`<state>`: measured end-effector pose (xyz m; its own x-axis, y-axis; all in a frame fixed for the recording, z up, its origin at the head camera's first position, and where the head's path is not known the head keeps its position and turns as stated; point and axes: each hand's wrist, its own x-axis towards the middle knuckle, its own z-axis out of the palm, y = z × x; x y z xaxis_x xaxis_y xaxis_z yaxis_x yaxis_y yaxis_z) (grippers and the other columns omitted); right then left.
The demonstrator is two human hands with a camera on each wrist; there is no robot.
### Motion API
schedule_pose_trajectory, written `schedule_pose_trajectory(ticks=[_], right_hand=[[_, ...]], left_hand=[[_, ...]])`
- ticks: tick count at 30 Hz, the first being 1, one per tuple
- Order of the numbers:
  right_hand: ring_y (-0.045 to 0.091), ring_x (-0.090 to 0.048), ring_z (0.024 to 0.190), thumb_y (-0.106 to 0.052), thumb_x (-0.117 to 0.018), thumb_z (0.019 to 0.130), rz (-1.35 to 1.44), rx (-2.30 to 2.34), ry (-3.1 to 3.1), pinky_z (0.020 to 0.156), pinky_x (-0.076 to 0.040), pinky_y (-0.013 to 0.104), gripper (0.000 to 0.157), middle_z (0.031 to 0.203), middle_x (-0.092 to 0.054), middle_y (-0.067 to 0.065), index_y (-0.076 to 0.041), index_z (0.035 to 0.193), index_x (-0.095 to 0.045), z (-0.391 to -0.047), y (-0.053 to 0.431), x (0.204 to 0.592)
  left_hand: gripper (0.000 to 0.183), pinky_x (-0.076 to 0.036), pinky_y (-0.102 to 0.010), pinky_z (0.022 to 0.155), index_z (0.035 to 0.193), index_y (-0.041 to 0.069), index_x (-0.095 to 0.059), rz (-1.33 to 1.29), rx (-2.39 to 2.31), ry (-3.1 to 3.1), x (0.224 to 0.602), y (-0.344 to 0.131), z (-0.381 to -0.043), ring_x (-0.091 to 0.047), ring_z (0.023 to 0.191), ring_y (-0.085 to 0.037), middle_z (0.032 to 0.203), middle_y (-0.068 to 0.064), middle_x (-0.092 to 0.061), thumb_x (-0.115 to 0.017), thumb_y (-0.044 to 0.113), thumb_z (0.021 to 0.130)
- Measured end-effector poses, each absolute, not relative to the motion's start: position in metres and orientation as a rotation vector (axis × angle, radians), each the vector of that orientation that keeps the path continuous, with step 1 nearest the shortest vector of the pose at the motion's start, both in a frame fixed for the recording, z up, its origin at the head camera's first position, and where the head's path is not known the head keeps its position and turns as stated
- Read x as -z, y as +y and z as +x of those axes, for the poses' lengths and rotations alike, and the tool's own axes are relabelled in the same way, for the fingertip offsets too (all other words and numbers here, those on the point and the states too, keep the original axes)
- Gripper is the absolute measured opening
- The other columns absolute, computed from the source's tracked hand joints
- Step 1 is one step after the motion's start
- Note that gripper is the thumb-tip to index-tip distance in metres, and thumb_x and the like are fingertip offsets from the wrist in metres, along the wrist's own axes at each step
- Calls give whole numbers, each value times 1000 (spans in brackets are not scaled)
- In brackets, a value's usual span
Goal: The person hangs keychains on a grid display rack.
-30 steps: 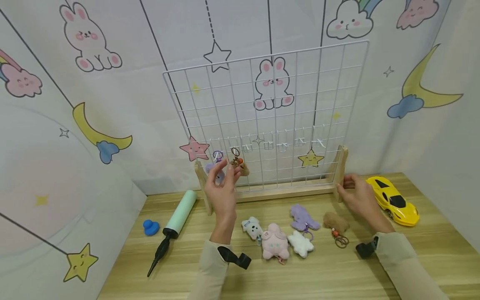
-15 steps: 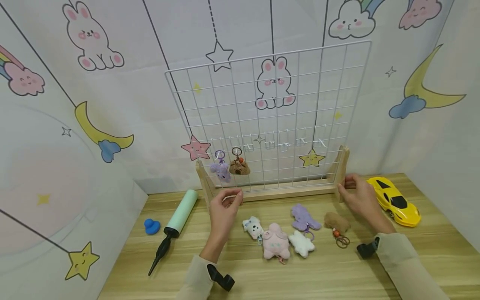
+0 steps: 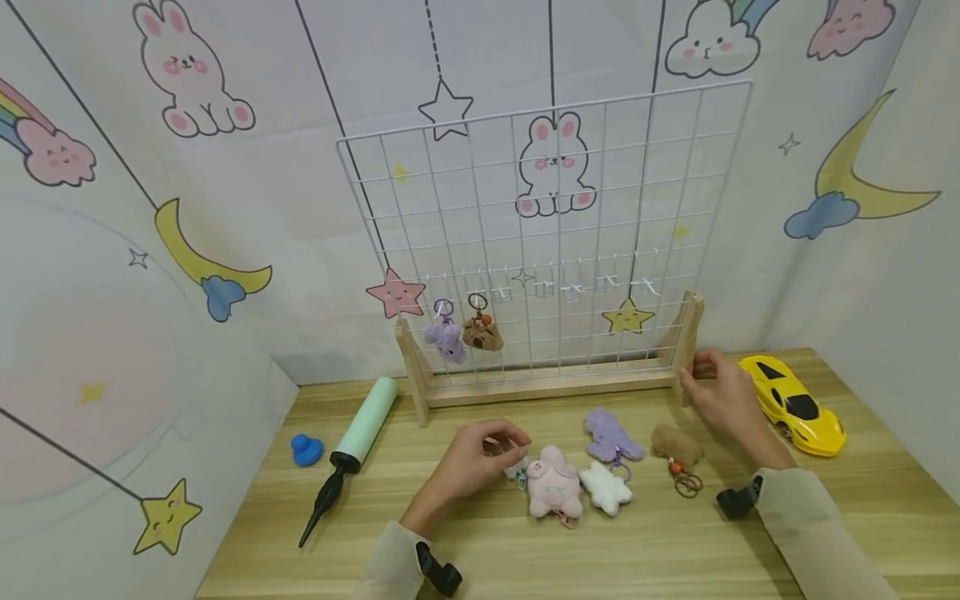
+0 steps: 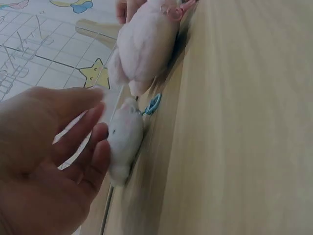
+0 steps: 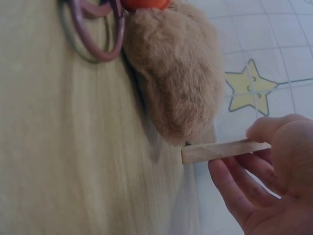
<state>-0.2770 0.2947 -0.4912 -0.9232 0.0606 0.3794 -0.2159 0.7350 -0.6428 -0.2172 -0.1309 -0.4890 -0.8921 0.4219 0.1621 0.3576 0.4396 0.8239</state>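
Observation:
My left hand [image 3: 476,462] is at a small white plush keychain [image 4: 127,139] with a blue-green clasp, lying on the table. Thumb and fingers are parted, their tips close beside the plush, with no grip on it seen; in the head view the hand covers most of it. Just right of it lies a pink plush keychain [image 3: 553,487]. With thumb on one face and fingers on the other, my right hand [image 3: 723,396] holds the right upright of the wooden stand [image 3: 687,342], which carries a white wire grid [image 3: 540,225]. A brown plush keychain [image 5: 178,73] lies nearby.
A purple plush [image 3: 445,340] and a brown plush [image 3: 483,335] hang on the grid's left hooks. On the table are another purple plush [image 3: 611,433], a white star plush [image 3: 606,487], a yellow toy car [image 3: 795,406], a green pump [image 3: 367,421] and a blue duck [image 3: 306,450].
My left hand has left the hanging brown plush keychain, come down and moved right to the white plush on the table. My right hand stays at the stand.

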Motion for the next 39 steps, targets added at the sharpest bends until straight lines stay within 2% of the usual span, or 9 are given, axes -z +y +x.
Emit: schedule_pose_trajectory(ticks=[4,10,17,22,27,29,34,36,39], right_hand=[[50,-72,109,-20,-71,106,116,-1019,-2564,95,-55,67,33,117,-74,33,7,122,-63,-277,294,490],[51,-71,111,-22,-69,107,102,-1023,-2580,96,-55,67,34,119,-73,34,7,123,-62,-276,294,491],[51,-70,112,-22,-68,107,98,-1023,-2588,98,-53,68,36,120,-72,34,8,125,-61,-276,294,492],[51,-70,112,-22,-68,107,93,-1016,-2590,98,-53,68,36,120,-72,34,9,125,-61,-276,294,492],[52,-69,112,-22,-68,107,94,-1028,-2585,97,-53,68,36,120,-72,35,9,125,-61,-276,295,492],[52,-69,112,-22,-68,107,95,-1028,-2584,97,-53,68,36,120,-72,34,9,125,-61,-275,296,492],[52,-69,112,-22,-67,107,99,-1022,-2588,97,-53,69,36,120,-71,34,9,125,-61,-276,297,494],[52,-69,112,-22,-67,107,104,-1024,-2585,97,-53,69,36,120,-71,35,9,125,-61,-277,297,495],[52,-70,112,-22,-68,107,113,-1025,-2582,97,-53,68,36,120,-72,34,9,125,-61,-278,297,494]], left_hand=[[20,-58,-29,82,118,10,-80,854,-1269,2655,488,-137,-218,-69,95,-17,112,-4,-81,-82,12,98],[22,-56,-35,87,118,14,-83,857,-927,2888,485,-146,-219,-70,104,-22,115,-4,-78,-81,9,97],[9,-59,-37,80,102,19,-85,643,-718,3015,481,-162,-220,-70,96,-19,102,-1,-75,-87,21,93],[13,-55,-35,73,89,21,-79,487,-717,2979,478,-169,-218,-63,88,-13,97,2,-69,-91,27,89],[14,-53,-34,72,83,17,-77,529,-645,3026,476,-165,-215,-59,84,-14,93,0,-67,-89,20,90],[14,-54,-38,74,82,17,-77,559,-595,3075,476,-162,-213,-61,85,-16,92,-1,-67,-88,18,90],[15,-53,-53,84,83,18,-74,552,-532,3130,478,-158,-212,-64,101,-29,100,-4,-69,-85,18,93],[15,-52,-56,86,86,17,-70,549,-534,3124,479,-158,-212,-64,106,-32,103,-6,-69,-82,16,97],[15,-52,-53,81,91,14,-66,587,-563,3130,481,-161,-213,-67,100,-32,99,-7,-69,-77,12,100]])
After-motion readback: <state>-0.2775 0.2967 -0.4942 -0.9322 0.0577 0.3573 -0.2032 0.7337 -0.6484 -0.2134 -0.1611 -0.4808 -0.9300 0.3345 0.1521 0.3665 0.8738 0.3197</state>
